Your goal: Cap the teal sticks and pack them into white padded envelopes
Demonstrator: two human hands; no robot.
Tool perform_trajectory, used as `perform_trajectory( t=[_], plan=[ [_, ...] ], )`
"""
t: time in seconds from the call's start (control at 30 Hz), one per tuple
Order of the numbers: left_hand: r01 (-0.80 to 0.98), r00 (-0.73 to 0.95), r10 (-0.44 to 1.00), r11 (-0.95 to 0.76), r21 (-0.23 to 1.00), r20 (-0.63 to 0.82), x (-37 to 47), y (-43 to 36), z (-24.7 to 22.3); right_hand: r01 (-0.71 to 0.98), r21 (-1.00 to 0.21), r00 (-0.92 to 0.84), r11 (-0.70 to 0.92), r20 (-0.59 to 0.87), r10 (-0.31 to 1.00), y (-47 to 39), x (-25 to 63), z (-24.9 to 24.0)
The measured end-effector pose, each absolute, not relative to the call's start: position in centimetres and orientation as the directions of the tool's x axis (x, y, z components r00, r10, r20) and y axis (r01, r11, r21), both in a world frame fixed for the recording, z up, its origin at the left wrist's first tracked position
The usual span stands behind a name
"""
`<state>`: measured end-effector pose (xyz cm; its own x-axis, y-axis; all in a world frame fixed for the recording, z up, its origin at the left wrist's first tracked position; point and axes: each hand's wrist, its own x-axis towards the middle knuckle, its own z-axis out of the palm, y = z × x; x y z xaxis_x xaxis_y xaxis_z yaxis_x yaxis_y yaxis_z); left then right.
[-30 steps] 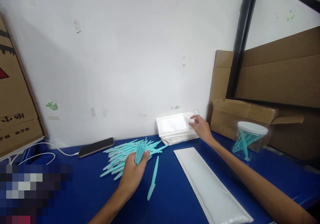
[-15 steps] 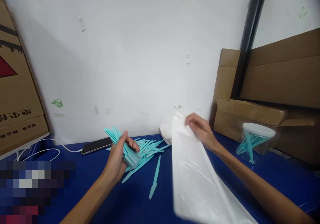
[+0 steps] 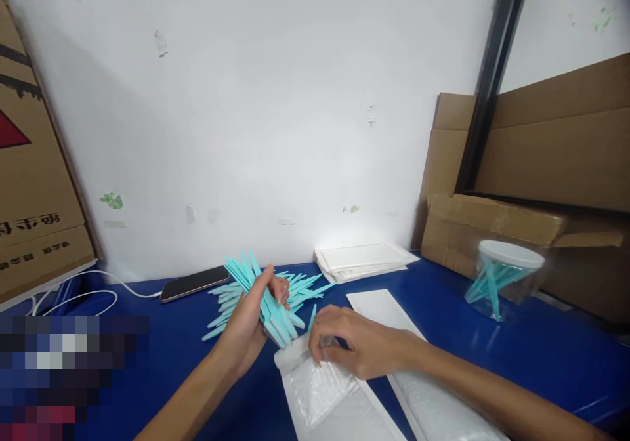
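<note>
My left hand (image 3: 256, 319) is wrapped round a bundle of turquoise plastic knives (image 3: 275, 313), their thin ends pointing up and their wide ends down. Those lower ends are at the top edge of a white padded bag (image 3: 339, 405). My right hand (image 3: 352, 342) pinches the bag near its upper end, fingers bent over it. Behind my left hand lies a pile of loose turquoise knives (image 3: 224, 306). Under my right forearm rests a second white padded bag (image 3: 438, 405).
A stack of white envelopes (image 3: 367, 259) lies by the wall. A phone (image 3: 194, 283) with a white cable is at the left. At the right stand a clear jar (image 3: 504, 277) of turquoise pieces and cardboard boxes (image 3: 492, 221). Another carton (image 3: 39, 185) stands far left.
My right hand has come down and left with a white bag, next to the bundle in my left hand. My left hand has shifted slightly right. The envelope stack and second bag now show.
</note>
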<state>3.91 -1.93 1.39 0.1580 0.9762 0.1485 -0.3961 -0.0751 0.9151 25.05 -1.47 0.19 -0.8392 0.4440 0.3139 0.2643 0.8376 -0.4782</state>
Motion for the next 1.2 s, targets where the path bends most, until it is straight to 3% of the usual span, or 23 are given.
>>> perform_trajectory(
  t=[0.1,0.27,0.6,1.03,1.2],
  plan=[
    [-0.295,0.185,0.972,-0.083,0.952,0.142,4.6,-2.1,0.7,0.211,-0.475,-0.845,0.855,0.351,0.403,-1.4,24.8,-0.2],
    [-0.091,0.071,0.980,-0.181,0.979,0.188,4.6,-1.6,0.0,0.122,-0.516,-0.819,0.848,0.430,0.379,-1.3,24.8,-0.1],
    [0.061,-0.078,0.981,-0.174,0.983,0.179,5.4,-1.7,-0.8,0.095,-0.532,-0.762,0.842,0.505,0.405,-1.4,24.7,-0.7],
    [-0.064,-0.101,0.989,-0.111,0.992,0.104,5.3,-2.0,-0.5,0.127,-0.206,-0.782,0.970,0.581,0.226,-1.3,24.4,-1.1],
    [-0.195,-0.113,0.993,-0.042,0.980,0.020,5.3,-1.9,-0.2,0.175,-0.060,-0.831,0.983,0.527,0.180,-1.2,24.7,-1.5]
  ],
)
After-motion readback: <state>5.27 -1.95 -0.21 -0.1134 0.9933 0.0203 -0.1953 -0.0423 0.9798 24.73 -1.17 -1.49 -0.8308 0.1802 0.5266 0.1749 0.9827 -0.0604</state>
